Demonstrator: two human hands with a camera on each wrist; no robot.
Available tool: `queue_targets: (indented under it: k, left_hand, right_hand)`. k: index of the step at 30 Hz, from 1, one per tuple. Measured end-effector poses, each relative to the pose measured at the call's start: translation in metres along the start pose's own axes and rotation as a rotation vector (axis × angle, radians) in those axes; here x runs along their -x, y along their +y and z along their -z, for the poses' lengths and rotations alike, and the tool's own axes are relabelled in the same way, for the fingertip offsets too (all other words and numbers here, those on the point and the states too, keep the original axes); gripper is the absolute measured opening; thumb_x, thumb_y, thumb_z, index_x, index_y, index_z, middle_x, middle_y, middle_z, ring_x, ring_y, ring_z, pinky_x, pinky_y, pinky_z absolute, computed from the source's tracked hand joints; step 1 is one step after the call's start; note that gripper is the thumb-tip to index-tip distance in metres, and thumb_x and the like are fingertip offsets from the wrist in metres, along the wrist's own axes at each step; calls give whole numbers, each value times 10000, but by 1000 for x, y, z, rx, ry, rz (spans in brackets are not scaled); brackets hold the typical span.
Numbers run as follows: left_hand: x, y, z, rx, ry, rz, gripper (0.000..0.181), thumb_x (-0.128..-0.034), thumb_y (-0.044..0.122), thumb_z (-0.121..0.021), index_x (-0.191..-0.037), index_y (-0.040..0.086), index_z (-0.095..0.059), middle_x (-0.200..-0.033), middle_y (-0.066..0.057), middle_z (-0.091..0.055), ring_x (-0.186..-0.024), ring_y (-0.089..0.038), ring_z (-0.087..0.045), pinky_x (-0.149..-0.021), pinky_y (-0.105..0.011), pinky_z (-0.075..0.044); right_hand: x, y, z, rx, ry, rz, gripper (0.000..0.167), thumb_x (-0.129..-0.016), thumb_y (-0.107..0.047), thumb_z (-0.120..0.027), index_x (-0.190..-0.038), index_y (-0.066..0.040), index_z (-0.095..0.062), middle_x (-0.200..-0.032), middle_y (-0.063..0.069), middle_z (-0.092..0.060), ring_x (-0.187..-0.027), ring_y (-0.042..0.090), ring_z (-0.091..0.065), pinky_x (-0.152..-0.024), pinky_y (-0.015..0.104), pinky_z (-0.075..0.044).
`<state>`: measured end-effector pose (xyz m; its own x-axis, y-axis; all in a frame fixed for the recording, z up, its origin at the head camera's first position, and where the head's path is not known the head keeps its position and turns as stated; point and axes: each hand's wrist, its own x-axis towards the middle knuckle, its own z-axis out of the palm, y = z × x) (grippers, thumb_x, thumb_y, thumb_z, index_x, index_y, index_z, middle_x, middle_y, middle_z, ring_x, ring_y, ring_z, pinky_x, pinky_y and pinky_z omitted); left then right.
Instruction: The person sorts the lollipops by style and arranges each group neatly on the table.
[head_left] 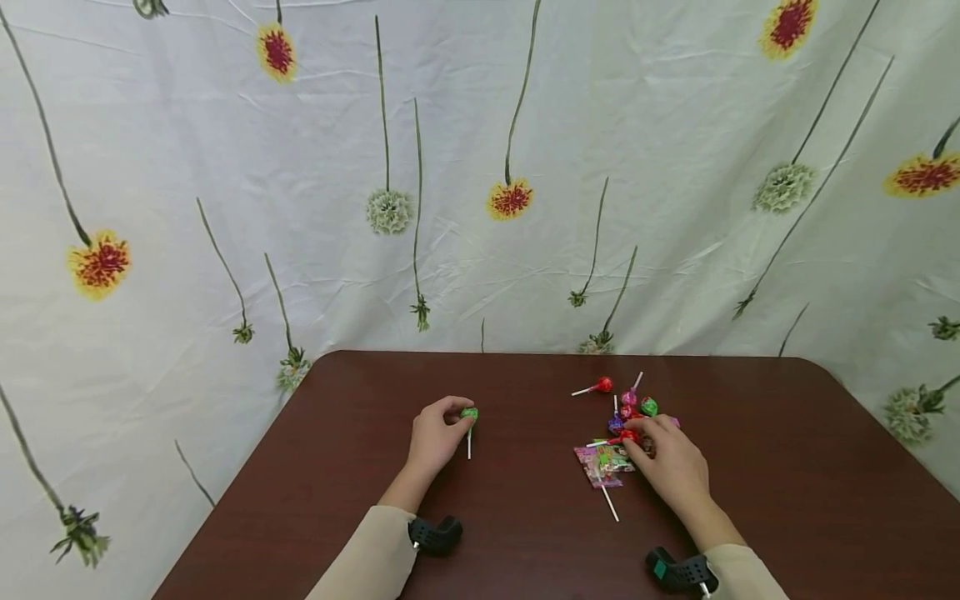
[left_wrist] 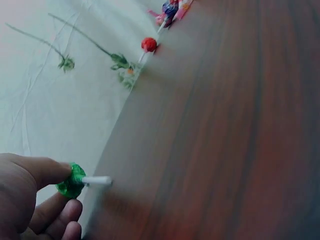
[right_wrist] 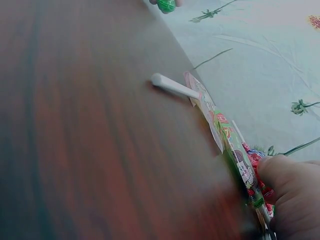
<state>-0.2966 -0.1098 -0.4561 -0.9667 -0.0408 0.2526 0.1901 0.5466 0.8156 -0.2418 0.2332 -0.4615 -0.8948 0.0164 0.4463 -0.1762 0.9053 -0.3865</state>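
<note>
My left hand [head_left: 433, 440] pinches a green-wrapped lollipop [head_left: 470, 413] by its round head, left of the pile. Its white stick points down in the head view; the left wrist view shows the green lollipop [left_wrist: 73, 181] between thumb and fingers. My right hand [head_left: 678, 468] is at the pile, thumb and fingertips pinching a red-wrapped lollipop [head_left: 628, 436] whose stick points left. Under and beside it lie flat, colourful candy packets [head_left: 600, 467], one with a white stick [right_wrist: 175, 86] jutting out. The right hand's fingertips are partly hidden.
Around the right hand lie a blue-purple lollipop [head_left: 616, 424], pink lollipop [head_left: 629, 397] and another green lollipop [head_left: 648, 407]. Farther back is a separate red lollipop [head_left: 604, 384]. All rest on a dark brown table [head_left: 525, 533] before a flower-printed cloth [head_left: 465, 267].
</note>
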Motion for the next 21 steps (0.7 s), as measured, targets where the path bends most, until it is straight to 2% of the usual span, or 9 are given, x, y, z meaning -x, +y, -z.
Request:
queue_targets:
  k: [7, 13, 17, 21]
  left_hand:
    - [-2, -7, 1, -21, -55, -24, 209, -914, 187, -722, -1120, 161, -736, -991, -25, -733, -774, -110, -600, -626, -284, -469]
    - [-1, -10, -1, -37, -65, -42, 199, -930, 194, -706, -1121, 145, -728, -950, -22, -692, -761, -115, -574, -633, -277, -463]
    - [1, -11, -1, -43, -68, -40, 218, -940, 178, -688, -1151, 137, -719, -983, -32, -682, -766, -122, -569, -626, -275, -463]
    - [1, -11, 0, -52, -62, -41, 230, -941, 149, -667, -1166, 153, -715, -1051, -31, -684, -809, -125, -580, -641, -282, -468]
  right_hand:
    - [0, 1, 1, -7, 4, 3, 259, -863, -268, -772, -1100, -171, -732, -989, 36, -649, -712, 126, -502, -567, 280, -379]
    - [2, 1, 1, -19, 25, 7, 245, -854, -247, -781, -1081, -168, -732, -964, 24, -637, -726, 123, -528, -576, 273, -385]
    - [3, 1, -1, -29, 61, 24, 236, -838, -229, -797, -1057, -167, -734, -932, 9, -622, -717, 104, -527, -566, 250, -378]
    - [2, -1, -2, -45, 130, 46, 254, -820, -198, -811, -1061, -161, -741, -911, 9, -605, -687, 84, -504, -546, 232, -359]
